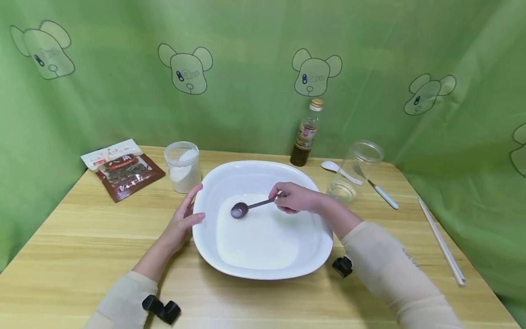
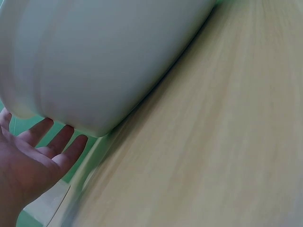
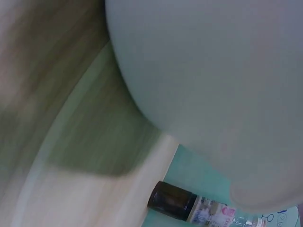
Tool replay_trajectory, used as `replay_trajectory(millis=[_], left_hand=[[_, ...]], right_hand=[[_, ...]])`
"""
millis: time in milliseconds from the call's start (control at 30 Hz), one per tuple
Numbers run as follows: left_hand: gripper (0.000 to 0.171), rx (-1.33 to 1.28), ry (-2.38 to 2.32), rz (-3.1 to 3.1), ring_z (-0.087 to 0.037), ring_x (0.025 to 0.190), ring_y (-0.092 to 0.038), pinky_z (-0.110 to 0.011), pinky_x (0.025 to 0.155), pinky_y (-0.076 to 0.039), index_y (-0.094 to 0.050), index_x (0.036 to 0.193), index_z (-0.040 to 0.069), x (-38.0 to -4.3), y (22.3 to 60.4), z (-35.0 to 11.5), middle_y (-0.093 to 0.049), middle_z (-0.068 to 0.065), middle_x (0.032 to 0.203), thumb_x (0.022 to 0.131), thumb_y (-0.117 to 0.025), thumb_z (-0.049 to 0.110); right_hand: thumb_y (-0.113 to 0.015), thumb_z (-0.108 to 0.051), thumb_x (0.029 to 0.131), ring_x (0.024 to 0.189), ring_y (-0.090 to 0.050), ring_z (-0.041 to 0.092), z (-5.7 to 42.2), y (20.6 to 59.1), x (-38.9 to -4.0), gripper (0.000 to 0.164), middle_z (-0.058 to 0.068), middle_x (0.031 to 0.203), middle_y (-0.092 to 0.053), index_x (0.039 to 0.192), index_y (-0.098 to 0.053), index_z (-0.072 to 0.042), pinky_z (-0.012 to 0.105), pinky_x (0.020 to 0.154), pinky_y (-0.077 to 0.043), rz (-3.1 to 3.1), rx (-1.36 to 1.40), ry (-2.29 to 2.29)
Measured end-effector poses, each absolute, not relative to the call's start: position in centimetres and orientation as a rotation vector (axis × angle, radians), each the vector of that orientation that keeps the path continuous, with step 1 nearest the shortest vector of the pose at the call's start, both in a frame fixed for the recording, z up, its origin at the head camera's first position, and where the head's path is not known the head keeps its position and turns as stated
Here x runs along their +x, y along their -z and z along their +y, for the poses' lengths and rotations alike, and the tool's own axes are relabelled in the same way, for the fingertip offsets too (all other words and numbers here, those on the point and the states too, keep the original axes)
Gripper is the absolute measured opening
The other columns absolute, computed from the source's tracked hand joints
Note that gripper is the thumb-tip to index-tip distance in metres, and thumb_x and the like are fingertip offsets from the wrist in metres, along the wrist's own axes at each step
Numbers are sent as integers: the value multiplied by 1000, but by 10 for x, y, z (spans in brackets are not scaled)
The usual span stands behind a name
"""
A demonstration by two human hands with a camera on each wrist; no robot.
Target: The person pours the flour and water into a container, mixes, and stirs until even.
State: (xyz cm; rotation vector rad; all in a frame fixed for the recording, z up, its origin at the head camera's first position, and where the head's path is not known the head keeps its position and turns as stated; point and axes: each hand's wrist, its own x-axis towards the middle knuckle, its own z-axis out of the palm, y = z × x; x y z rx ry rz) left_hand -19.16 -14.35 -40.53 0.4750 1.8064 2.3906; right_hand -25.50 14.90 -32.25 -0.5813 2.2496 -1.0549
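Observation:
A large white basin (image 1: 263, 272) stands on the table, with what looks like clear or whitish liquid in its bottom. My right hand (image 1: 293, 197) pinches the handle of a dark spoon (image 1: 239, 210), whose bowl is low inside the basin, at the liquid. Against the basin's left side rests my left hand (image 1: 186, 217), its thumb on the rim. The left wrist view shows the fingers of that left hand (image 2: 35, 161) spread and nearly straight along the basin's outer wall (image 2: 109, 61). In the right wrist view the basin (image 3: 203, 85) hides the right hand.
Behind the basin stand a jar of white powder (image 1: 183, 176) and a bottle of dark liquid (image 1: 305, 137). A brown packet (image 1: 127, 173) lies at the left. To the right are a glass jar (image 1: 345, 189), a white spoon (image 1: 330, 166), a light-handled utensil (image 1: 384, 195) and chopsticks (image 1: 441, 244).

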Motion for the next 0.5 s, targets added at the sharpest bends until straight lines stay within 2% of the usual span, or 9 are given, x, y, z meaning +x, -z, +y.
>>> replay_trajectory(millis=[233, 500], left_hand=[[70, 461, -2390, 1816, -34, 97, -48, -43, 71, -49, -17, 138, 14, -191, 405, -143, -33, -31, 120, 75, -47, 3], [70, 462, -2388, 1821, -32, 96, -49, -42, 71, -49, -17, 138, 14, -191, 405, -144, -33, -30, 121, 75, -47, 2]], right_hand=[[-43, -3, 84, 40, -37, 10, 168, 318, -248, 16, 8, 62, -57, 99, -45, 1, 18, 36, -29, 2053, -699, 1061], [-44, -3, 85, 41, -37, 12, 190, 307, -246, 16, 12, 62, -56, 99, -43, 4, 19, 36, -27, 2278, -466, 1117]])
